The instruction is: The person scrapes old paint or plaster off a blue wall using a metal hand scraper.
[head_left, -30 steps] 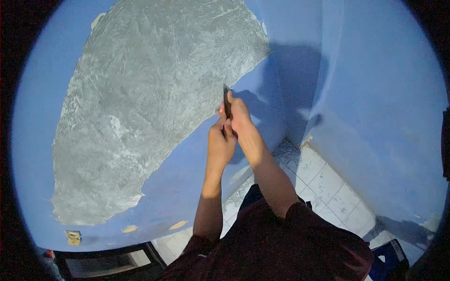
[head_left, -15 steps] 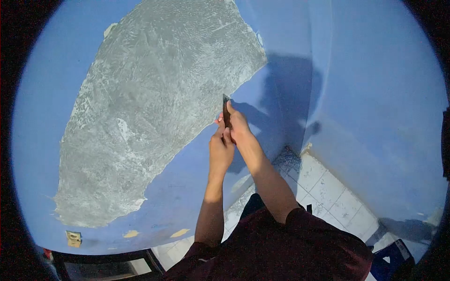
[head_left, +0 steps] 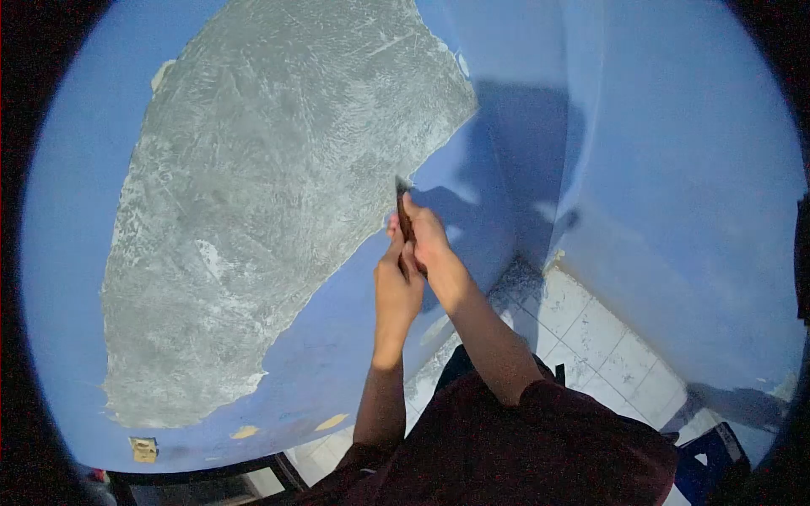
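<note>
Both hands are on a scraper (head_left: 403, 212) with a dark brown handle and a short metal blade pointing up. My right hand (head_left: 429, 239) is wrapped around the handle, its thumb lying along it near the blade. Just below and to the left, my left hand (head_left: 398, 277) grips the lower handle, its fingers partly hidden. The blade sits at the right edge of a large grey bare patch (head_left: 278, 169), where it meets the blue painted wall (head_left: 346, 312). Whether the blade touches the wall is hard to tell.
An electrical box (head_left: 144, 449) is set low in the wall at left. A dark framed object (head_left: 211, 489) lies at the bottom left. To the right are the wall corner, white floor tiles (head_left: 603, 337) with debris, and a dark blue item (head_left: 713, 464).
The view has shifted slightly, so the patch's lower part sits lower in frame. My hands and the scraper have moved slightly down, with the blade still at the patch's edge.
</note>
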